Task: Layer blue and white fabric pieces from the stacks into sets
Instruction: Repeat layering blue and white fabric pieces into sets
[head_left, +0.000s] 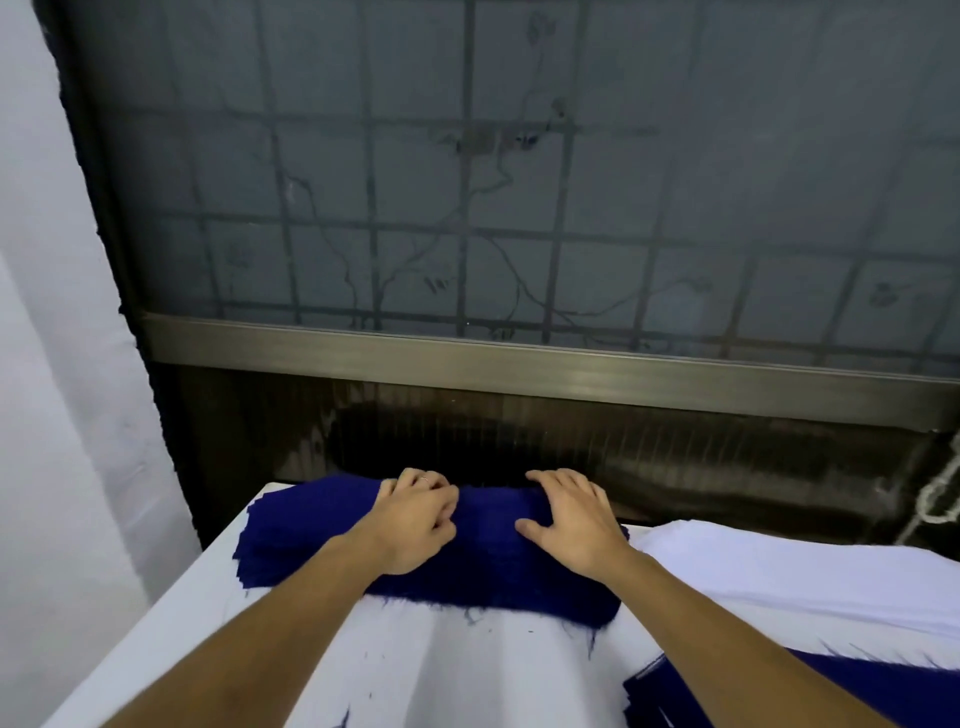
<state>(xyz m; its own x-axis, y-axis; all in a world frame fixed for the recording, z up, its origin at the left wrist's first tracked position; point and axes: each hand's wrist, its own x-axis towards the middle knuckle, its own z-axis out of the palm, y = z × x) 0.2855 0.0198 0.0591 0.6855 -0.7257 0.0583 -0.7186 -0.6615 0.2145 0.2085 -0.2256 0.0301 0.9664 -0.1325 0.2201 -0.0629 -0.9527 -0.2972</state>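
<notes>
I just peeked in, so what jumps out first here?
The deep blue fabric stack mid-table, with the left hand curling into its far edge and the right hand flat on top. White fabric lies to its right, before a big gridded window.

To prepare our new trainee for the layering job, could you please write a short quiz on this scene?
1. True or false: the left hand and the right hand both rest on the blue stack.
2. The white stack lies to the blue stack's: A) left, B) right, C) near side.
3. Which hand wears a ring?
Key: 1 true; 2 B; 3 the left hand.
</notes>
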